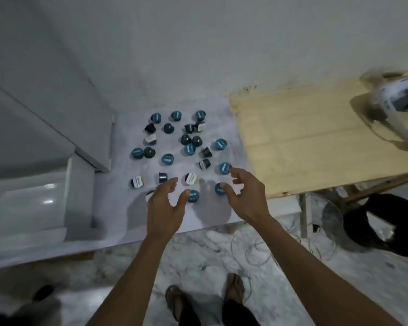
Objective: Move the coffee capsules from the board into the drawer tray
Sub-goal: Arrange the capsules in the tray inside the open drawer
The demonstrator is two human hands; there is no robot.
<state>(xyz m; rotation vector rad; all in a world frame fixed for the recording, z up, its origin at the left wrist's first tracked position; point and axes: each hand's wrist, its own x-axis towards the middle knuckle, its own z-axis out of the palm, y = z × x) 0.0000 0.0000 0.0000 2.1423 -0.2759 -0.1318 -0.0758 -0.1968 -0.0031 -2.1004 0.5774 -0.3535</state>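
Capsules (167, 159) lie scattered on the board (127, 128); the tray (28, 203) sits at left. Left hand (166, 208) and right hand (246, 196) hover over the nearest capsules, fingers (172, 182) spread, holding nothing. Capsules likely light, rigid and smooth; pinch each across its sides.

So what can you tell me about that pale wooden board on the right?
The pale wooden board looks like unfinished plywood, light yellow with faint grain lines and dark specks along its far edge. It lies flat beside the white surface holding the coffee capsules, its near corner overhanging the floor. A blurred white and dark object rests on its far right end. Neither hand touches it.
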